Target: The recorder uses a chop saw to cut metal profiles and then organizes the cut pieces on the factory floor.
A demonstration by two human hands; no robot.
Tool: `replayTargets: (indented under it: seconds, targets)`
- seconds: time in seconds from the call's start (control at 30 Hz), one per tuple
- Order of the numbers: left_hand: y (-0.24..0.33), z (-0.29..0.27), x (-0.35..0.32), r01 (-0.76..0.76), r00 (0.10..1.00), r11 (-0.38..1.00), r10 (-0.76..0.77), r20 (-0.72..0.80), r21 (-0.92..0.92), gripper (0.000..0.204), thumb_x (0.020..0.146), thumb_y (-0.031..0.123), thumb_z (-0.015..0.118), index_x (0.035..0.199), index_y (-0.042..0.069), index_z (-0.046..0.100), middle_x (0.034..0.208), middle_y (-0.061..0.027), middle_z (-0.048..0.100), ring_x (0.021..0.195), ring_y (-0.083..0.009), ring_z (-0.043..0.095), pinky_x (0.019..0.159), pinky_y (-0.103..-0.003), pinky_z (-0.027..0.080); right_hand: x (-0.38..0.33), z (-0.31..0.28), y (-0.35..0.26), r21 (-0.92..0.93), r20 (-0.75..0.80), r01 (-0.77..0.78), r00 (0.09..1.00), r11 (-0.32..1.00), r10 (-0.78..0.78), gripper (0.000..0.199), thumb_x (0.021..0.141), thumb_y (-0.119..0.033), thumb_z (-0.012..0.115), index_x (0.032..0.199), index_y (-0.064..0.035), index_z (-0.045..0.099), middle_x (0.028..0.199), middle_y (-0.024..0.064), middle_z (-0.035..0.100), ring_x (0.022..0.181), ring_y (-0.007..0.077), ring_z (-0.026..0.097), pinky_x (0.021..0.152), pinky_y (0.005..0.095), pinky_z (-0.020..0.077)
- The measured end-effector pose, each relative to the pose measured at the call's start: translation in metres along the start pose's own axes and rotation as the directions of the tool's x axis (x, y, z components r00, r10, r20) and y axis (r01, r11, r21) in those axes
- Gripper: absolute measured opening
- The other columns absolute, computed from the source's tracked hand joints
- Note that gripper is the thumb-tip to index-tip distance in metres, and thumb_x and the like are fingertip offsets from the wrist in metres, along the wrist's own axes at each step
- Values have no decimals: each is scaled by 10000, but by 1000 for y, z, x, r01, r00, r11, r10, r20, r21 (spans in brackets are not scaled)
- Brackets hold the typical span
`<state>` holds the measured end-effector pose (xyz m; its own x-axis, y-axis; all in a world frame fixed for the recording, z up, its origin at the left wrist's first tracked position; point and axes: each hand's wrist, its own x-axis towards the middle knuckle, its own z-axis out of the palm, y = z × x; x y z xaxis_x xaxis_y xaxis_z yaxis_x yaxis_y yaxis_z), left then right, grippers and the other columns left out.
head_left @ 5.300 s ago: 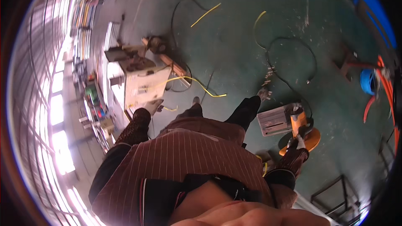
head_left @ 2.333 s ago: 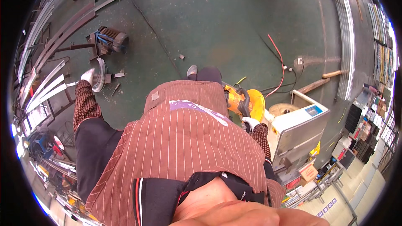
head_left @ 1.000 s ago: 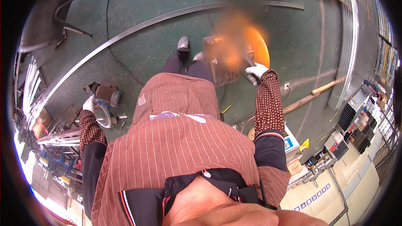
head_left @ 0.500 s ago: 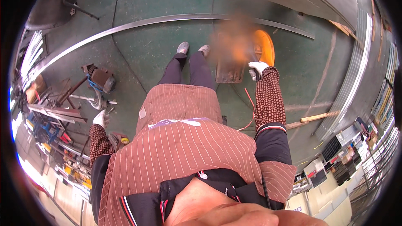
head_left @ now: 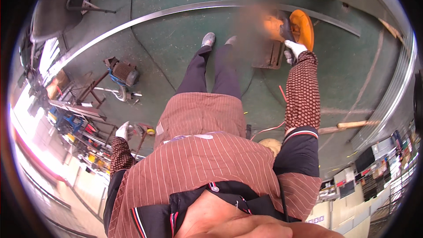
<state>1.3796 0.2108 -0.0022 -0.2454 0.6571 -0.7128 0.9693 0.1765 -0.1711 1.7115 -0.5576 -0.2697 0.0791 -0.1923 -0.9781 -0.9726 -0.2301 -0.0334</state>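
Observation:
In a white glove, my right hand point(head_left: 295, 49) is closed round the dark handle of an orange cut-off saw point(head_left: 301, 30), beside its round orange guard. The saw's flat metal base point(head_left: 274, 56) rests on the green floor. A grey-brown blur hides much of the saw's left side. Beyond it, a long metal profile point(head_left: 176, 12) runs across the floor and passes behind the blur. My left hand point(head_left: 124, 130), also gloved in white, hangs low at my left with its fingers loosely apart and nothing seen in them. Nearest to it is a small yellow ring-shaped thing point(head_left: 150, 131).
A motor point(head_left: 125, 74) on a wheeled frame stands at the left, near a cluttered metal rack point(head_left: 79, 110). A dark chair point(head_left: 61, 11) is at the far left. Dark cables point(head_left: 141, 39) cross the floor. Wooden sticks point(head_left: 354, 124) and long metal channels point(head_left: 387, 101) lie at the right.
The view has shifted, so the saw and my right hand appear higher and farther right. That hand keeps its hold on the handle. My left hand appears lower, nearer the yellow ring.

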Motion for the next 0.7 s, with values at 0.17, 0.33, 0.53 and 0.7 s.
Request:
replayTargets:
  seconds: [0.17, 0.33, 0.53, 0.7]
  targets:
    - [53, 50, 58, -227, 972, 951, 209, 102, 208, 471, 985, 390, 618, 1371, 119, 615, 919, -71, 676, 724, -163, 621, 619, -308, 509, -44, 19, 16, -25, -266, 209, 941, 978, -208, 720, 928, -393, 702, 1526, -127, 404, 746, 53, 622, 547, 123, 570, 483, 313, 491]
    - [215, 213, 94, -667, 723, 452, 584, 369, 593, 604, 955, 310, 587, 1498, 82, 454, 1435, -218, 558, 1331, -315, 543, 1106, -363, 430, -78, 38, 35, -302, -553, 168, 771, 938, -316, 695, 901, -492, 687, 1489, -180, 485, 1139, 196, 711, 1047, 353, 699, 910, 420, 522]
    - [398, 425, 102, -660, 528, 1, 711, 464, 751, 733, 878, 486, 629, 1529, 235, 405, 1453, -239, 522, 1316, -393, 537, 1092, -455, 451, -72, 49, 38, -100, -642, 354, 691, 930, -332, 501, 936, -217, 736, 1401, -98, 593, 820, 11, 651, 610, 41, 531, 559, 211, 447]
    - [453, 553, 107, -773, 204, -255, 768, 607, 581, 674, 910, 502, 614, 1490, 206, 443, 1414, -209, 561, 1281, -374, 564, 1068, -435, 467, -78, 50, 30, -74, -666, 379, 670, 923, -328, 445, 961, -141, 691, 1389, -62, 601, 974, 52, 674, 620, 35, 541, 563, 176, 458]
